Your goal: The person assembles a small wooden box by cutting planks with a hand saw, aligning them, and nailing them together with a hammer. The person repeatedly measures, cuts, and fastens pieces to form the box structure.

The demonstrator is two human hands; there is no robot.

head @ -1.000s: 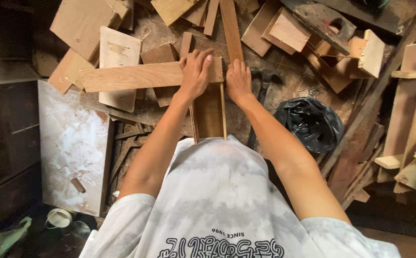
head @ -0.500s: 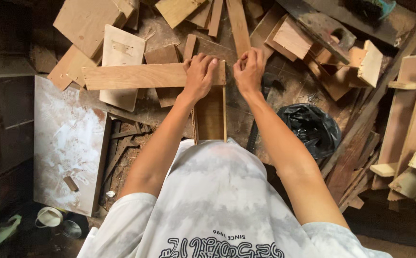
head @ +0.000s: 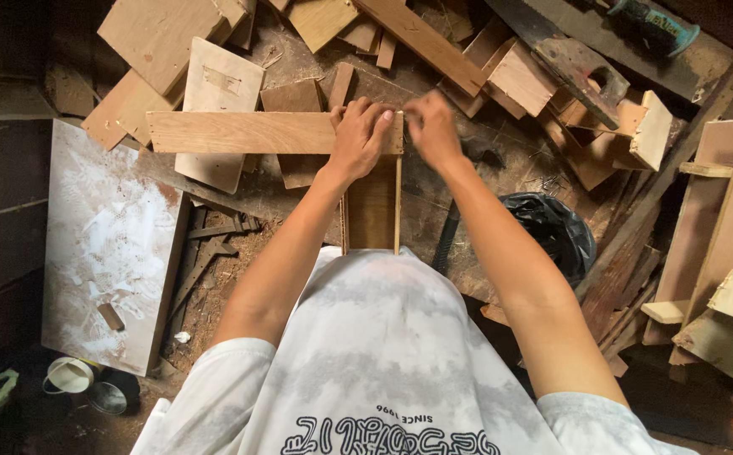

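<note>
A long light wooden board [head: 248,132] lies crosswise on top of an upright wooden frame [head: 372,206] in front of me. My left hand [head: 358,135] rests flat on the board's right end, fingers spread over it. My right hand [head: 432,126] hovers at the board's right end with the fingers pinched together; it is blurred and whatever it may hold is too small to see.
Offcuts of wood [head: 543,76] lie piled all around the floor. A white-smeared panel [head: 105,253] lies at the left, a black plastic bag [head: 552,232] at the right. Planks lean at the far right [head: 720,227]. Small tins [head: 88,383] sit at lower left.
My right hand has lifted off the frame's right side and drawn its fingers into a pinch by the board's end. My left hand stays pressed on the board.
</note>
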